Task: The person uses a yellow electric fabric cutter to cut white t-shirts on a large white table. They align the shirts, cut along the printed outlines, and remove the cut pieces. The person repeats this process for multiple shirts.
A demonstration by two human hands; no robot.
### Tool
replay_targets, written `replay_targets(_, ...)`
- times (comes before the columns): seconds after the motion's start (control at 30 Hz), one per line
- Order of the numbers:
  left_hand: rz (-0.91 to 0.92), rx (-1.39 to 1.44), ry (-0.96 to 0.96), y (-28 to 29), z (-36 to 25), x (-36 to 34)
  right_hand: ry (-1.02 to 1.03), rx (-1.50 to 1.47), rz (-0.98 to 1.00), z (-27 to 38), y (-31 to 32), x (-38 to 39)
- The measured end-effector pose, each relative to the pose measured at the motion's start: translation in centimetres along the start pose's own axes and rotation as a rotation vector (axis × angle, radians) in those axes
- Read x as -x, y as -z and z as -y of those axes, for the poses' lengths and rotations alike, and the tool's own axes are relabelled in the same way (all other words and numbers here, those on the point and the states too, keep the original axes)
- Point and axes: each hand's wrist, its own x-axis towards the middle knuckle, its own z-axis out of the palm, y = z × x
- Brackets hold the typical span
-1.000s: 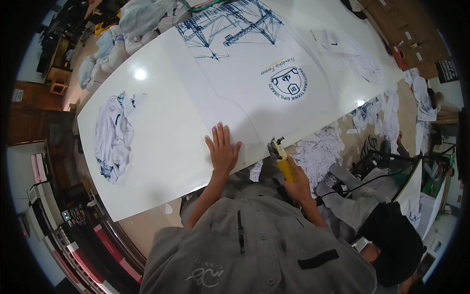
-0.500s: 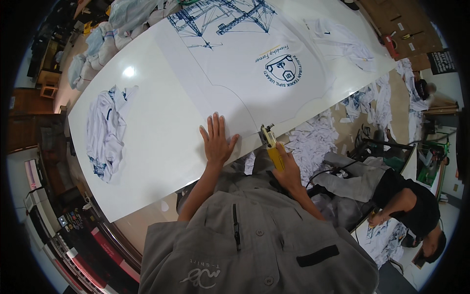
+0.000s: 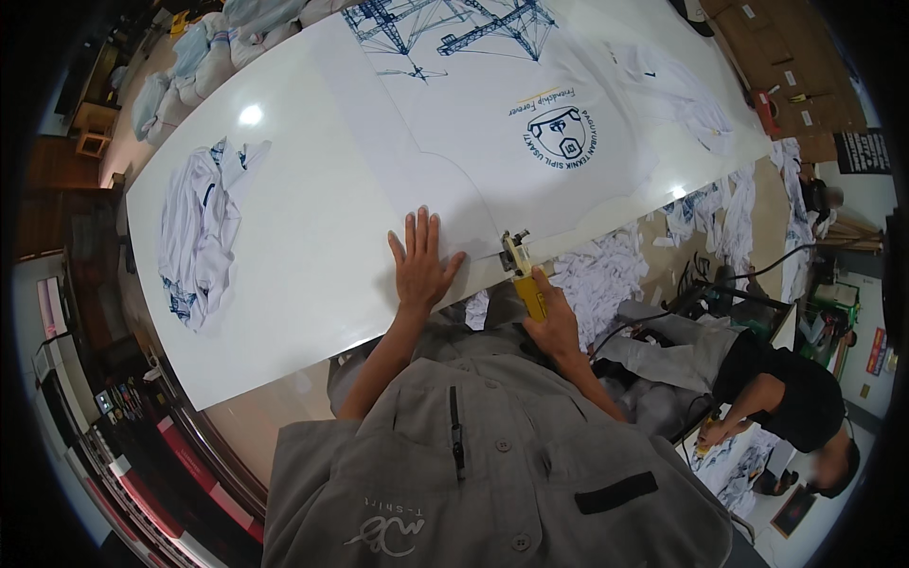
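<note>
At the near edge of the white surface (image 3: 284,312), my left hand (image 3: 421,263) lies flat, palm down, fingers (image 3: 417,232) released and spread, pressing the white printed fabric (image 3: 530,133). Forearm runs straight up from my grey shirt. Right hand (image 3: 554,322) sits just beside it to the right, fingers clenched round the yellow handle of a small electric cutter (image 3: 524,275); wrist bent, tool pointing away from me, its metal head touching the fabric's near edge. Fabric: flat, white, blue tower line-drawing and a round blue emblem; it spans the surface's middle to the far end. Further left on the surface, a crumpled white-and-blue garment pile (image 3: 199,237), well apart. Right of the surface, white offcuts (image 3: 606,279) litter the floor. Beyond them, another person (image 3: 776,398) in black crouches.
</note>
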Motion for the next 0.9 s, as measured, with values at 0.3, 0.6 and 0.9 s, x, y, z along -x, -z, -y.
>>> replay_targets(0.3,0.001,0.047,-0.003,0.2,0.1,-0.1,0.051,-0.008,-0.037,0.9,-0.7,-2.5)
replay_targets(0.6,0.012,0.074,0.013,0.7,0.0,-0.1,0.046,0.031,0.001,2.3,-0.3,-6.8)
replay_targets(0.9,-0.040,0.105,0.017,1.3,-0.2,-0.1,0.122,0.046,0.061,3.6,1.1,-10.9)
